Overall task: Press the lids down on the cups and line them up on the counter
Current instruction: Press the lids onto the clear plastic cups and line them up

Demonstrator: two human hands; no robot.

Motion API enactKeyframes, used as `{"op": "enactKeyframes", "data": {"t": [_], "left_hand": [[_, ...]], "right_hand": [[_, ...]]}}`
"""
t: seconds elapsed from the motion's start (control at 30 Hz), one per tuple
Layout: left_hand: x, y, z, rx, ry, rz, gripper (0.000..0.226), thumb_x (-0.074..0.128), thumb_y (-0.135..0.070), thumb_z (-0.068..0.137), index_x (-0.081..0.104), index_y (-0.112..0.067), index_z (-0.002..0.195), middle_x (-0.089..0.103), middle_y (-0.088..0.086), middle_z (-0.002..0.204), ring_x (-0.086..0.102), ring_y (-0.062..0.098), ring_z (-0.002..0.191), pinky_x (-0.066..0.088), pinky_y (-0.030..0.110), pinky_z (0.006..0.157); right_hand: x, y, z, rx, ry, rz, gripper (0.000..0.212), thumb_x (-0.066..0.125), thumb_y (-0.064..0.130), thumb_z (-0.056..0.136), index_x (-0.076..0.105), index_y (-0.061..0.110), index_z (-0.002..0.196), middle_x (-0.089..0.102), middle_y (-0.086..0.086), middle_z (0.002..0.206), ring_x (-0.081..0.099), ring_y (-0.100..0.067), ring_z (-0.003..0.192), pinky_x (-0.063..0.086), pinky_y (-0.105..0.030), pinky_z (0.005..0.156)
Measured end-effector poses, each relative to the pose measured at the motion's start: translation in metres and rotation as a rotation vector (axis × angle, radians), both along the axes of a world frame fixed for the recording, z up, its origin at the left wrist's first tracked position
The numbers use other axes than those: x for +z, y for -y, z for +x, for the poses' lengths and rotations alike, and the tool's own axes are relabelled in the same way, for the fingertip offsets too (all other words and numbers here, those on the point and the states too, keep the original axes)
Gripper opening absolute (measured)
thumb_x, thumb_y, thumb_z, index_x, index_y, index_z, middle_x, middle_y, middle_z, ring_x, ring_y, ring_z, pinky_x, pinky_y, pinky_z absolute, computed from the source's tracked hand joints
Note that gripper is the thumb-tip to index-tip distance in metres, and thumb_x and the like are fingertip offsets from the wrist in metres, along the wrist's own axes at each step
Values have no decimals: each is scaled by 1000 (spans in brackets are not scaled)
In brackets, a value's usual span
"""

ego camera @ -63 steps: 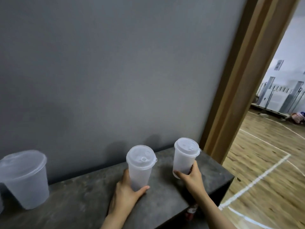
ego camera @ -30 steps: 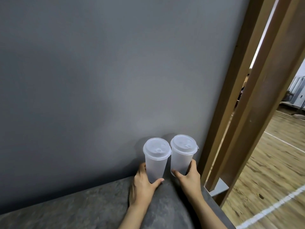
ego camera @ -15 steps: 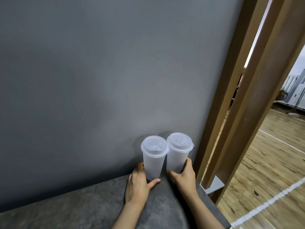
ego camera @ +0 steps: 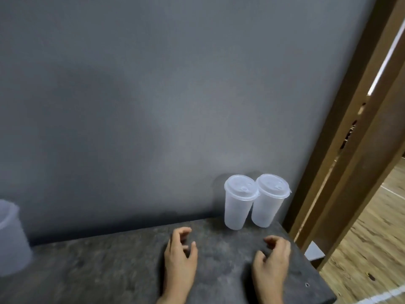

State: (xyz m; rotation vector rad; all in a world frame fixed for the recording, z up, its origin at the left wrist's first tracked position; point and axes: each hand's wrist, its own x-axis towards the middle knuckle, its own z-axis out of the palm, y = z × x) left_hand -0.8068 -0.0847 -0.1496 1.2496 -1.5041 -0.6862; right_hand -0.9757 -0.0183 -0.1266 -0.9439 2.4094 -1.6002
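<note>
Two clear plastic cups stood upright at the far right corner of the table (ego camera: pixel 109 270), close against the grey wall (ego camera: pixel 153 95). The left cup (ego camera: pixel 237 207) and the right cup (ego camera: pixel 266 205) were side by side with their rims touching, and each carried a lid: the left lid (ego camera: pixel 241 187) and the right lid (ego camera: pixel 272 185) both sat level on their cups.

Both hands hovered over the table on the near side of the cups, apart from them and holding nothing. The left hand (ego camera: pixel 179 257) was nearer the middle of the table, its grip loose, with fingers gently curled and the thumb set apart. The right hand (ego camera: pixel 271 260) was close to the right edge, its grip likewise loose and empty, fingers bent towards the palm.

A wider clear tub (ego camera: pixel 11 238) stood at the left edge of the table, partly cut off by the picture and blurred. Beyond the right edge rose a brown door frame (ego camera: pixel 341 139), and past it lay a wooden floor (ego camera: pixel 372 249) with a white line
</note>
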Motion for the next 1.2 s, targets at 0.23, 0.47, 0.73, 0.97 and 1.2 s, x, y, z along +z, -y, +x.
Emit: {"op": "enactKeyframes", "data": {"t": [0.23,0.47,0.73,0.97,1.2], "left_hand": [[39,-22,169,446,66,-372,43,63,20,68,62,-17,91,58,-7,92,51,9,76,42,19,76],[43,-41,358,806,205,-318,45,70,9,70,50,-19,99,40,-9,103,53,26,97,47,39,83],[10,-9,426,471,40,135,65,84,-17,74,45,-16,125,51,6,125,58,14,96,47,25,83],[7,37,429,468,93,144,82,83,-31,74,35,-15,138,53,9,137,54,30,122,48,37,93],[9,49,432,443,165,181,75,84,-39,70,45,-16,130,63,9,123,61,33,112,52,40,88]], "right_hand": [[-16,29,159,623,-162,-73,39,63,-21,68,55,16,78,51,-5,90,57,-26,84,42,-31,79],[-15,70,313,982,-41,23,38,77,5,74,53,19,99,51,4,105,54,-13,100,37,-13,83],[-8,119,407,990,158,113,85,91,21,65,46,20,136,56,5,132,53,-15,124,45,-42,107],[-14,136,433,856,89,136,70,79,45,54,51,38,119,64,9,114,59,-18,110,50,-42,93],[-23,123,421,689,215,-33,60,83,14,57,52,34,104,66,6,104,65,-9,94,54,-24,71]]}}
